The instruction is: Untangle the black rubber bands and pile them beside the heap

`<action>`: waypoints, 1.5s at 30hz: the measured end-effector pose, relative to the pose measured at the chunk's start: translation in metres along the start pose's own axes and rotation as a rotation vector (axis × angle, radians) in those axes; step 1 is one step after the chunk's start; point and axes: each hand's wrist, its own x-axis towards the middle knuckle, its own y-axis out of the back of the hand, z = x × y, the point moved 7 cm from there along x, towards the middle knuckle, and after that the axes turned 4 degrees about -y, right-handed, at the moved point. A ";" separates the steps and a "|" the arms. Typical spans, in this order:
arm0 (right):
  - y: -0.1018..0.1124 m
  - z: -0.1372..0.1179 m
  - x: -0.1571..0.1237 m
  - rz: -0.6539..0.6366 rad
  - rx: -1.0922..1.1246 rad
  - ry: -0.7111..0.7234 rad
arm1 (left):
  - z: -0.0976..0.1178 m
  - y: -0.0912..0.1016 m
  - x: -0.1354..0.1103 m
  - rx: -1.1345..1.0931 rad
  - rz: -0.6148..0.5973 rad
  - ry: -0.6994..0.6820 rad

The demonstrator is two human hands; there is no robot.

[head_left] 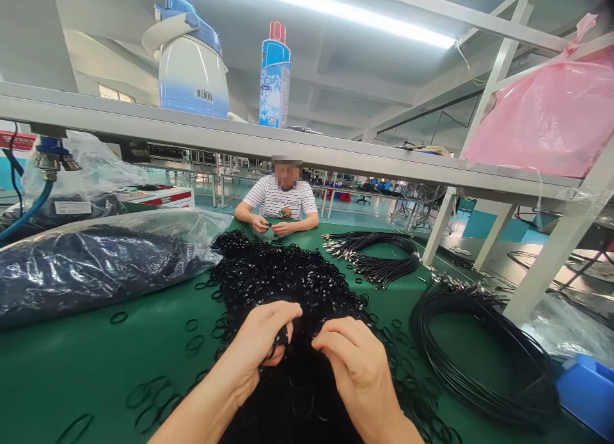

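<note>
A large heap of thin black rings [283, 271] spreads over the green table top [96, 361]. My left hand [266, 335] is closed around several of these black rings, which show between the thumb and the curled fingers. To its right, a short gap away, my right hand [352, 354] is over the heap with thumb and fingertips pinched together. Whatever sits in that pinch, if anything, is too small or hidden to make out. Loose rings lie scattered on the green surface on both sides of my forearms.
Clear bags of black parts [105, 265] lie at left. On the right are bundled black cables [384, 252], a larger cable coil [480, 367] and a blue bin [588, 393]. A metal shelf [336, 151] crosses above. Opposite, a person [288, 204] handles small black pieces.
</note>
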 end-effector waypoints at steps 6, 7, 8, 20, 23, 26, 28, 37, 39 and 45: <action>-0.001 0.024 0.002 -0.064 -0.082 -0.151 | 0.000 0.001 -0.002 -0.007 -0.015 0.056; -0.001 0.022 0.003 -0.064 -0.064 -0.161 | 0.000 -0.001 -0.004 -0.013 -0.031 0.059; -0.003 0.020 0.003 -0.077 -0.031 -0.176 | -0.001 -0.004 -0.006 -0.023 -0.043 0.055; 0.002 0.035 0.004 -0.066 0.146 -0.447 | -0.001 -0.017 -0.010 0.064 -0.094 0.082; 0.007 0.044 0.005 -0.066 0.055 -0.449 | -0.005 -0.015 -0.008 0.044 -0.112 0.085; 0.012 0.035 0.006 -0.044 -0.008 -0.385 | -0.009 -0.014 -0.009 0.016 -0.113 0.083; 0.010 0.022 0.006 -0.061 0.007 -0.344 | -0.011 -0.014 -0.010 0.003 -0.104 0.088; -0.004 0.025 0.002 -0.119 0.297 -0.502 | -0.004 -0.024 -0.011 0.120 -0.211 0.061; -0.004 0.033 0.002 -0.126 0.350 -0.565 | -0.004 -0.024 -0.010 0.141 -0.223 0.063; 0.002 0.041 0.004 -0.111 0.270 -0.580 | -0.007 -0.021 -0.005 0.167 -0.211 0.044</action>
